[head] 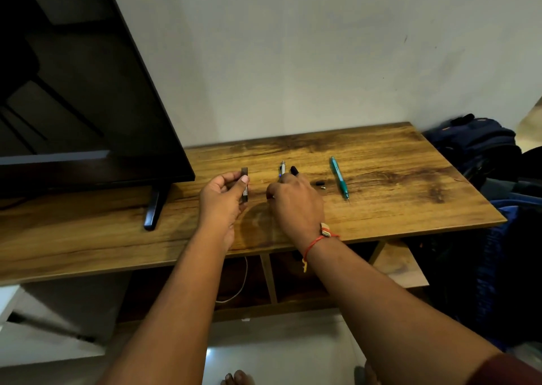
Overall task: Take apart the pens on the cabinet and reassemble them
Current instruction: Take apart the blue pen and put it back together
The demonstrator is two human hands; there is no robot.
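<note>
My left hand (pixel 221 194) pinches a dark grey pen barrel (pixel 244 183) upright, just above the wooden cabinet top (pixel 381 208). My right hand (pixel 296 201) rests knuckles-up on the wood, its fingertips over a white pen (pixel 282 169) and a black pen part (pixel 294 170); whether it grips either is hidden. To the right, two small loose pieces, one black (pixel 319 183) and one silvery (pixel 323 188), sit on the wood. A teal pen (pixel 339 177) lies further right, tip toward me, untouched.
A black TV screen (pixel 88 105) stands on the left, with its foot (pixel 154 208) on the cabinet top close to my left hand. A dark blue backpack (pixel 475 141) sits beyond the right end. Open shelves and a white cable (pixel 240 285) show beneath.
</note>
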